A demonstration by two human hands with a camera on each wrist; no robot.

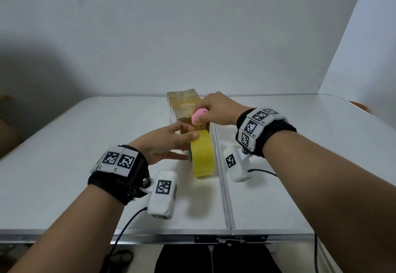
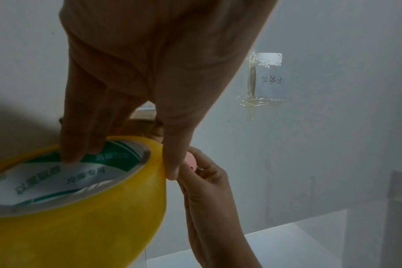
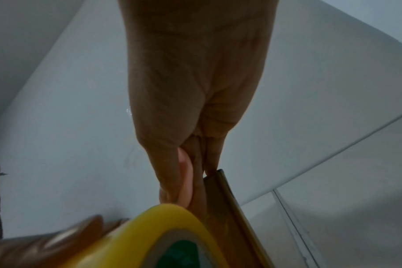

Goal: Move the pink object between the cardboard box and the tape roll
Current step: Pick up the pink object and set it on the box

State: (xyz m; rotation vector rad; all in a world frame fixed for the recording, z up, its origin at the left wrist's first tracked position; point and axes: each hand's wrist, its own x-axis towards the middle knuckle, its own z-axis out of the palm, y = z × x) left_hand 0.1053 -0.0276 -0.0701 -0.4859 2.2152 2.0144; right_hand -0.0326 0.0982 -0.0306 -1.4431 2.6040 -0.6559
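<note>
A cardboard box [image 1: 183, 104] lies lengthwise at the middle of the white table [image 1: 85, 144]. Right in front of it a yellow tape roll [image 1: 203, 155] stands on its edge. My left hand [image 1: 190, 144] grips the roll, thumb on its outer band and fingers [image 2: 80, 150] reaching into the core of the tape roll [image 2: 92, 217]. My right hand [image 1: 202, 115] pinches a small pink object [image 1: 196, 116] just above the roll's top, at the box's near end. In the right wrist view the pink object [image 3: 186, 177] sits between thumb and fingers, beside the box edge [image 3: 230, 199].
The table's centre seam [image 1: 224, 187] runs just right of the roll. Its metal front edge [image 1: 150, 233] has a latch. White walls close the back and right. A taped paper note [image 2: 272, 79] hangs on the wall. Cables trail from both wrist cameras.
</note>
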